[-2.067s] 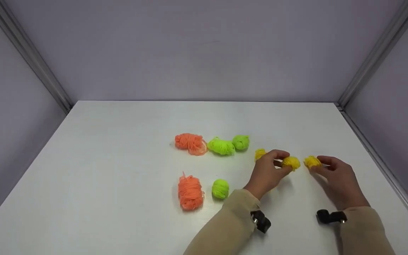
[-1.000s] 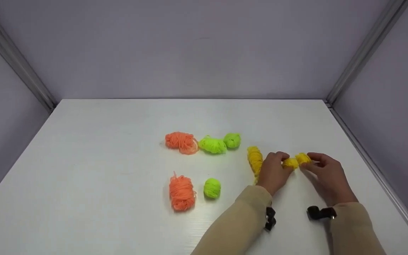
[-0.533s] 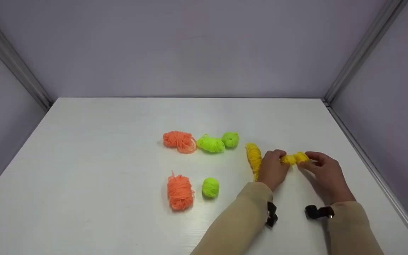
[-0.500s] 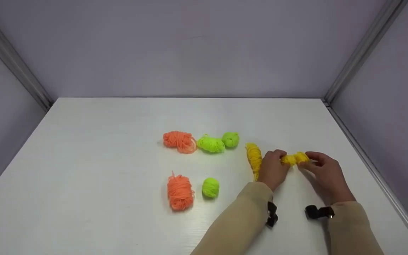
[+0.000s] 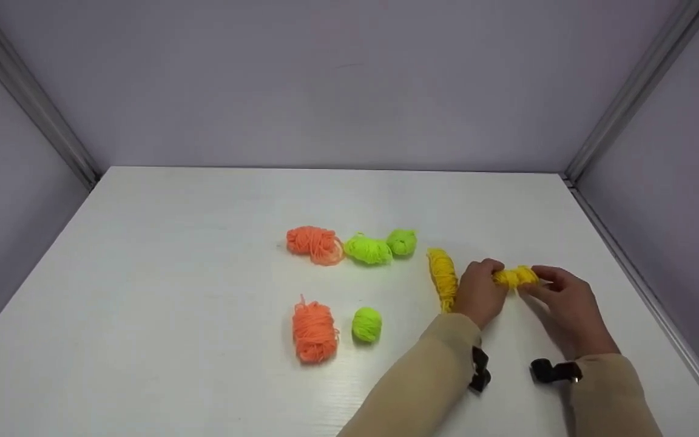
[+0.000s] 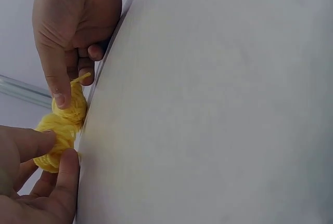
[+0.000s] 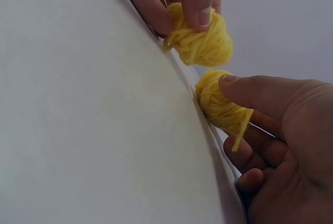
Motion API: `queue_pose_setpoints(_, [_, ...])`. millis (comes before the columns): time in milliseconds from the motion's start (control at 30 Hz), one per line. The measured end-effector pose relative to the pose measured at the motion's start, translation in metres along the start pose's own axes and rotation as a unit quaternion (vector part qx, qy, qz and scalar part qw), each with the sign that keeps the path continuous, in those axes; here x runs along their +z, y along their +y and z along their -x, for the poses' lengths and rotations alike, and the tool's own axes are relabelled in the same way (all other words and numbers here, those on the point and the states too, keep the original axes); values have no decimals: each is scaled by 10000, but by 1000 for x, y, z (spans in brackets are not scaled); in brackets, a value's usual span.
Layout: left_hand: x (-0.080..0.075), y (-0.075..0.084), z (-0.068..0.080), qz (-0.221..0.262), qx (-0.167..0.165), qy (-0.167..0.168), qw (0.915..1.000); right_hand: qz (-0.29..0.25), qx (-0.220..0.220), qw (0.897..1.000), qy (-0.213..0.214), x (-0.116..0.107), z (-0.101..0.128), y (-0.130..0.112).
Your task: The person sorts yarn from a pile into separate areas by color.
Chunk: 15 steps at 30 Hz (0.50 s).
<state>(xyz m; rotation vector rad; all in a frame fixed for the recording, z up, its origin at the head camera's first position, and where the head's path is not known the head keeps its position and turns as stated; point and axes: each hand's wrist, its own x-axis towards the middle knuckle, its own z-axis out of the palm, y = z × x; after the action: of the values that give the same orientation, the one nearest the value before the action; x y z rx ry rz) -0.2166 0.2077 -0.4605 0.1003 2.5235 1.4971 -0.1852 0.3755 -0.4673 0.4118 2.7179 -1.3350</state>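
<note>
Two small yellow yarn balls touch each other just above the white table [image 5: 173, 273]. My left hand [image 5: 495, 274] pinches the left yellow ball [image 5: 505, 278] between thumb and fingers. My right hand [image 5: 537, 282] pinches the right yellow ball [image 5: 526, 276] the same way. In the left wrist view, my left hand [image 6: 54, 148] holds its ball [image 6: 52, 146] at the bottom left, while the right hand's ball [image 6: 73, 107] sits above it. The right wrist view shows my right hand [image 7: 229, 115] on its ball [image 7: 218, 102], with the left hand's ball [image 7: 203, 44] above.
A long yellow skein [image 5: 442, 276] lies just left of my left hand. Two green balls [image 5: 368, 249] [image 5: 401, 241] and an orange skein [image 5: 315, 243] form a row further left. Another orange skein [image 5: 314, 329] and green ball [image 5: 366, 323] lie nearer. A metal rail [image 5: 641, 285] edges the table's right side.
My hands have drawn together, so the two yellow balls that were apart now touch. My left hand moved right, uncovering the long yellow skein.
</note>
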Motion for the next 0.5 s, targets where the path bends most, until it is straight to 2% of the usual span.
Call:
queue_pose_setpoints(233, [5,-1,-2,-7,52,-60,10000,102,-25,9999,61,-2,1,3])
queue_pose_setpoints(500, [2,-3,-4,13,24,-76,10000,94,-107,9999,87,2,-1,-1])
